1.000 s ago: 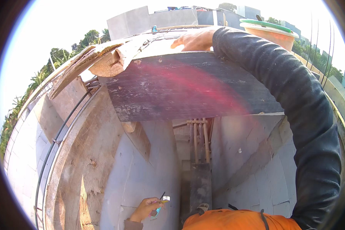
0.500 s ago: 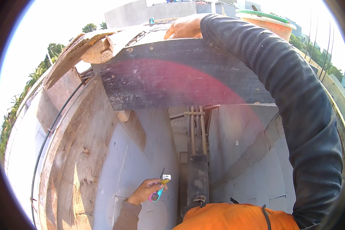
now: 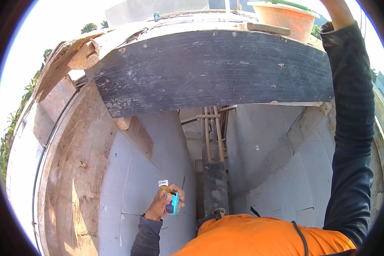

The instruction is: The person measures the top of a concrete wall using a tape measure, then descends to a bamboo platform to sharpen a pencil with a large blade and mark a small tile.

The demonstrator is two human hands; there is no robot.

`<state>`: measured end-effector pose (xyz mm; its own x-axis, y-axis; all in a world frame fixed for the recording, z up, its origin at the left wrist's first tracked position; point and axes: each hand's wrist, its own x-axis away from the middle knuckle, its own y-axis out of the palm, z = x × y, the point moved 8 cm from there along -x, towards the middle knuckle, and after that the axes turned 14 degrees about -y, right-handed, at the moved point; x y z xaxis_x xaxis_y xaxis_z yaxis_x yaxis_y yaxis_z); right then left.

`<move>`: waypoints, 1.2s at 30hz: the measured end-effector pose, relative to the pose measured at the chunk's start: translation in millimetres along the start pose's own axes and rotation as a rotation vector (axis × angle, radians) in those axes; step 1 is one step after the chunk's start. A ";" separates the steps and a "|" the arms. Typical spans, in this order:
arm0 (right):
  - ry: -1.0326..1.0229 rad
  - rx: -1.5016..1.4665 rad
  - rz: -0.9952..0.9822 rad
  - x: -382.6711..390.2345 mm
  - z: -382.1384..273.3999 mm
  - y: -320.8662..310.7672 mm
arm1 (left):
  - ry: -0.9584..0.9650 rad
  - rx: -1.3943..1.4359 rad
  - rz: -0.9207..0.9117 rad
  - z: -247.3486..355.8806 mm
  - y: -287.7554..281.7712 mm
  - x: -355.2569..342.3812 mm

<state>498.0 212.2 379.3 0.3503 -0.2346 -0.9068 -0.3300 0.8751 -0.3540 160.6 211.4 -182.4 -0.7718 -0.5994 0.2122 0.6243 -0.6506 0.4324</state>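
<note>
My left hand (image 3: 160, 204) is closed around a turquoise and pink tape measure (image 3: 174, 205) low in the view. A short length of yellow blade (image 3: 166, 188) with a whitish end piece (image 3: 163, 183) sticks out above my thumb. Just past the fingers shows a thin dark sliver (image 3: 184, 182); whether I hold it, I cannot tell. My right arm (image 3: 353, 115) stretches up along the right side, and only the wrist area of my right hand (image 3: 339, 15) shows at the top edge, its fingers out of sight. A dark, scuffed board (image 3: 217, 70) spans the gap ahead.
Grey panelled walls (image 3: 151, 179) flank a deep, narrow gap. Down in it are bamboo poles (image 3: 213, 132) and a dark plank (image 3: 215, 183). Worn plywood (image 3: 79, 170) and a black cable (image 3: 51, 136) line the left. An orange tub (image 3: 283, 21) stands beyond a wooden piece (image 3: 269, 29).
My right hand has left the dark board's top edge and moved up and right, mostly out of view. My left hand has shifted slightly left and turned the tape measure. The view has shifted.
</note>
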 end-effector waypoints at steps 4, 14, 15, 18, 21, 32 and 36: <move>0.243 -0.021 0.290 138.3 -13.8 -117.7 | 0.195 0.086 0.067 25.7 42.9 -24.4; 0.226 -0.146 -0.201 359.5 -140.1 -37.9 | 0.021 0.396 -0.092 27.2 111.5 -90.1; 0.205 -0.102 -0.315 365.4 -152.3 -26.3 | -0.025 0.386 -0.013 24.2 114.7 -93.9; 0.160 -0.120 -0.427 394.6 -172.0 -7.1 | -0.018 0.464 0.069 17.6 123.0 -110.0; 0.138 -0.125 -0.510 412.6 -170.3 -8.4 | -0.090 0.363 0.155 3.6 111.0 -123.3; -0.005 0.359 -0.182 121.2 -1.5 -50.8 | 0.000 0.364 0.244 -29.9 49.5 -106.1; 0.304 0.141 -0.574 53.6 144.5 -2.0 | 0.050 0.346 0.278 -34.3 33.3 -100.8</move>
<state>644.1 259.1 364.5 0.1662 -0.7710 -0.6148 -0.0393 0.6178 -0.7854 263.3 234.2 -219.5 -0.5685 -0.7568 0.3224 0.7232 -0.2729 0.6345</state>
